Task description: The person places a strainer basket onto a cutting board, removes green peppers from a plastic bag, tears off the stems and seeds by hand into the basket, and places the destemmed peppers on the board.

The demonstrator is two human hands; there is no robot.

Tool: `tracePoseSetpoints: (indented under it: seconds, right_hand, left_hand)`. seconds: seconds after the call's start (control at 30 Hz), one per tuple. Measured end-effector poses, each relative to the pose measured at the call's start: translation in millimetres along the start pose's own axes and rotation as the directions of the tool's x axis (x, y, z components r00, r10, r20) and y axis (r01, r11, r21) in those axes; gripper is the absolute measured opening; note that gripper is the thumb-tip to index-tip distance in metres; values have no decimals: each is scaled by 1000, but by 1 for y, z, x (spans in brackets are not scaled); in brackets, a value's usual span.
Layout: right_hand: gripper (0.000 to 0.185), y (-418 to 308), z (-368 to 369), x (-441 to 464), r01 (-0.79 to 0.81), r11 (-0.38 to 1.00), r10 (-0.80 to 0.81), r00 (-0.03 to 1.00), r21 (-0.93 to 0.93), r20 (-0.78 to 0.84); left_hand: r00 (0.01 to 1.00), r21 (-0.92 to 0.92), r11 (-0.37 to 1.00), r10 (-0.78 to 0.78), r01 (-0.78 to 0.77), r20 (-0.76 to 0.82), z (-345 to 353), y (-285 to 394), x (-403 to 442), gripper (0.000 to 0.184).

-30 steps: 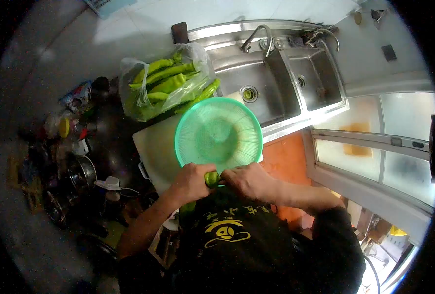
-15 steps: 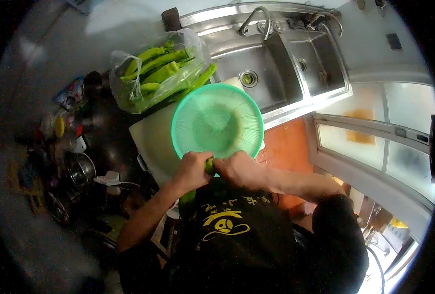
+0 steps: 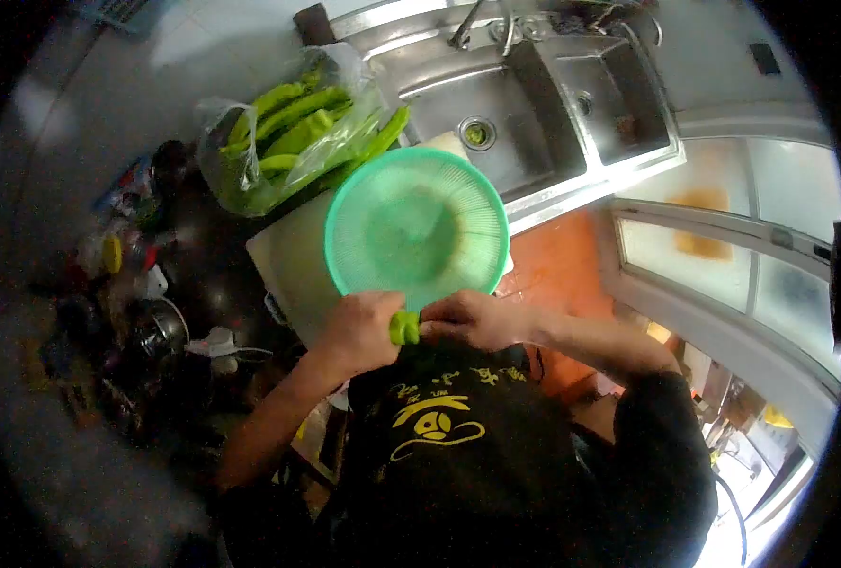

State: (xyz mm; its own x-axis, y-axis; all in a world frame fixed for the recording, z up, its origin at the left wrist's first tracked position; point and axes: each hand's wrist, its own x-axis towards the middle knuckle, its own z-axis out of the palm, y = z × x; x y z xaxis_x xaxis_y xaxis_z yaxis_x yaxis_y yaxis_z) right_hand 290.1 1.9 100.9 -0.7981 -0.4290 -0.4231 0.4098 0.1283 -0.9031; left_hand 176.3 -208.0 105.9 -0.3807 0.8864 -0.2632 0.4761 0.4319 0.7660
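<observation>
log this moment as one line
left hand: holds bright green pepper; right hand: at pepper's visible end; round green plastic colander: beyond hands; clear plastic bag: long green peppers inside

Your pepper (image 3: pixel 402 328): smooth
Your basket (image 3: pixel 411 222): meshed plastic
Bag (image 3: pixel 312 168): glossy plastic
Sink (image 3: pixel 463 99): shiny metal
Your clothing (image 3: pixel 468 483): matt cloth

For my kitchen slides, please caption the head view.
Left hand holds a green pepper, right hand at its end, near a green colander; bagged peppers beyond.

Left hand (image 3: pixel 360 331) curls its fingers near the bent right hand (image 3: pixel 472 320)
</observation>
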Motion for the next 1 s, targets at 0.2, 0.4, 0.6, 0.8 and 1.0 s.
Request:
tracePoseSetpoints:
  seconds: [0.2,0.4,0.6,0.8,1.0]
  right_hand:
    - [26,1,18,-9,-150,980,145,988,128,46]
    - [24,-7,26,8,-134,978,139,990,158,-23]
    - [36,-39,-11,25,-128,986,114,985,103,130]
    - [23,30,-62,21,-2,983,-32,982,-182,-185]
    - [25,109,-47,62,-243,564,-165,903,-789,-396]
  left_hand:
    - [988,-51,989,133,-137,-77,38,-4,-9,25]
    - [966,-15,992,120,-126,-230,41,-15,-14,26]
    - [978,-3,997,79,-81,-191,-8,-29,-17,26]
    - [957,173,979,-50,104,-287,-61,-62,-22,28]
    - [927,-209,978,-54,-27,-372,-88,-60,-28,26]
